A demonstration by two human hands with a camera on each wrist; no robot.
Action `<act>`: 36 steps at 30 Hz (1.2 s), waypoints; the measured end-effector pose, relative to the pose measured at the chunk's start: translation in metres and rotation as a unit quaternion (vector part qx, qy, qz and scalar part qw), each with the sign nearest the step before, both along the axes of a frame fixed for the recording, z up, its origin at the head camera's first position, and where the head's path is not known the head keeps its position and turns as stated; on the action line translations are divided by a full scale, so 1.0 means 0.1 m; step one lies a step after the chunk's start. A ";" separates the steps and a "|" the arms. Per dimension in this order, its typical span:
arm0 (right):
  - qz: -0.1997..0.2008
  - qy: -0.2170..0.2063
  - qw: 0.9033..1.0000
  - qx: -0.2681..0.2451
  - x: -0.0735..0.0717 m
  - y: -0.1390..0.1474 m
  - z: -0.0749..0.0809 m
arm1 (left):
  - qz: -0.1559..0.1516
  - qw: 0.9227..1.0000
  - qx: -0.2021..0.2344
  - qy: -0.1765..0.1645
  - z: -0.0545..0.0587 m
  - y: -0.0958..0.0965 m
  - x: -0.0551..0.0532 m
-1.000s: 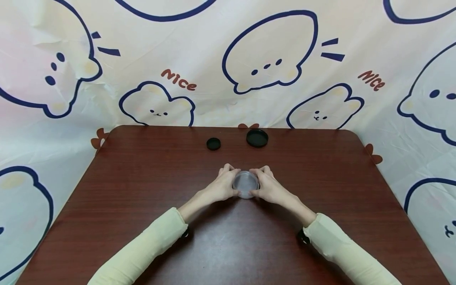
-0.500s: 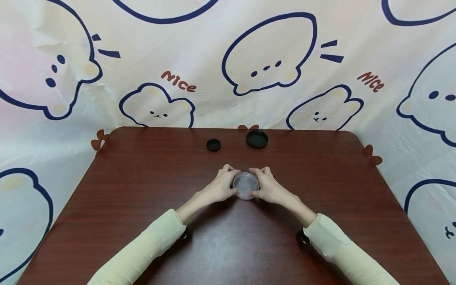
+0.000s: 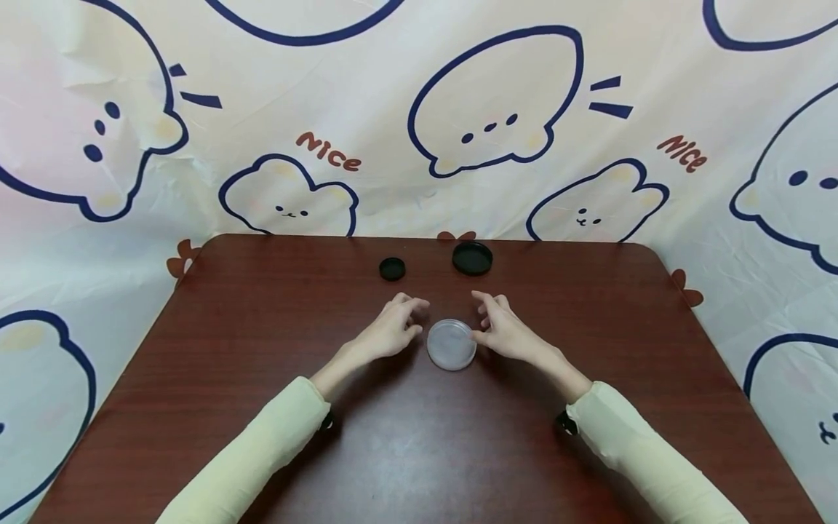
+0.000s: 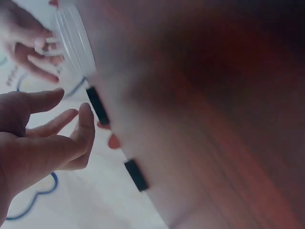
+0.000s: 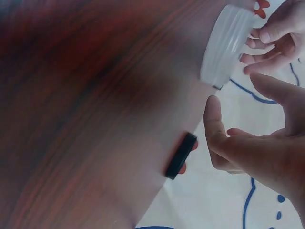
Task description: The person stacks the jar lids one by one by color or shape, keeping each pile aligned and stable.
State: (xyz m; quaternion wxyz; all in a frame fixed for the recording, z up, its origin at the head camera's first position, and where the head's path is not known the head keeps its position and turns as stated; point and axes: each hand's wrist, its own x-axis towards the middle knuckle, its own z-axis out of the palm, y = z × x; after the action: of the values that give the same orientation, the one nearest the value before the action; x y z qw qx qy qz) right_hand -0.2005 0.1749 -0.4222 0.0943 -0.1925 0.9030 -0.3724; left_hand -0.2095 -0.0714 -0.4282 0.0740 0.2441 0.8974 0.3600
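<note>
A round, clear plastic container (image 3: 452, 345) with ridged sides sits on the table between the two hands. My left hand (image 3: 390, 327) is just left of it, fingers loosely bent and holding nothing. To its right is my right hand (image 3: 509, 332), fingers spread and relaxed, the thumb tip overlapping the container's rim in the head view. In the left wrist view the container (image 4: 74, 40) stands beyond the left fingertips (image 4: 86, 112). The right wrist view shows the container (image 5: 228, 46) past the thumb and fingers of the right hand (image 5: 257, 138), with a gap between.
Near the table's far edge lie a small black round lid (image 3: 392, 268) and a larger black round lid (image 3: 472, 258). The brown wooden table (image 3: 419, 451) meets a cloth backdrop (image 3: 393, 94) printed with cartoon figures.
Both hands gripped the container's sides earlier. They have let go and drawn apart, the left going left and the right going right, while the container stays standing on the table.
</note>
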 end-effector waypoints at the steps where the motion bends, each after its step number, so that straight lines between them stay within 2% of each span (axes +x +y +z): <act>1: -0.002 0.000 1.000 0.000 -0.04 0.02 -0.01 | 0.004 1.000 0.002 0.000 0.00 0.00 -0.06; 4: -0.006 -0.002 1.000 0.003 -0.22 0.09 -0.02 | 0.012 1.000 0.007 0.001 -0.01 0.03 -0.22; 9: -0.018 0.007 1.000 0.001 -0.53 0.22 -0.01 | 0.002 1.000 0.015 0.000 -0.02 0.19 -0.49; 14: -0.047 0.021 0.999 -0.016 -0.76 0.29 -0.03 | 0.006 1.000 0.023 -0.011 -0.02 0.35 -0.70; 17: -0.058 0.023 0.998 -0.013 -0.86 0.30 -0.10 | 0.016 0.999 0.031 -0.025 -0.04 0.41 -0.80; 22: -0.064 0.031 0.997 0.009 -1.00 0.30 -0.22 | 0.036 0.997 0.044 -0.046 -0.14 0.50 -0.95; 27: -0.069 0.011 0.997 0.012 -1.14 0.32 -0.26 | 0.054 0.996 0.030 -0.062 -0.23 0.62 -1.11; 32: -0.063 0.005 0.997 0.035 -1.30 0.35 -0.27 | 0.078 0.995 0.023 -0.065 -0.23 0.74 -1.29; 36: -0.064 0.004 0.996 0.055 -1.38 0.35 -0.27 | 0.080 0.995 -0.003 -0.062 -0.21 0.82 -1.41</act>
State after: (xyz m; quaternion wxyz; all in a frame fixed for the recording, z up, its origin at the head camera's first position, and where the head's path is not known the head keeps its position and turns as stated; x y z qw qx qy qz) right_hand -0.3387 0.2099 -0.4487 0.0770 -0.1304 0.9329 -0.3268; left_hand -0.3509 0.0111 -0.4495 0.1014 0.1484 0.9090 0.3761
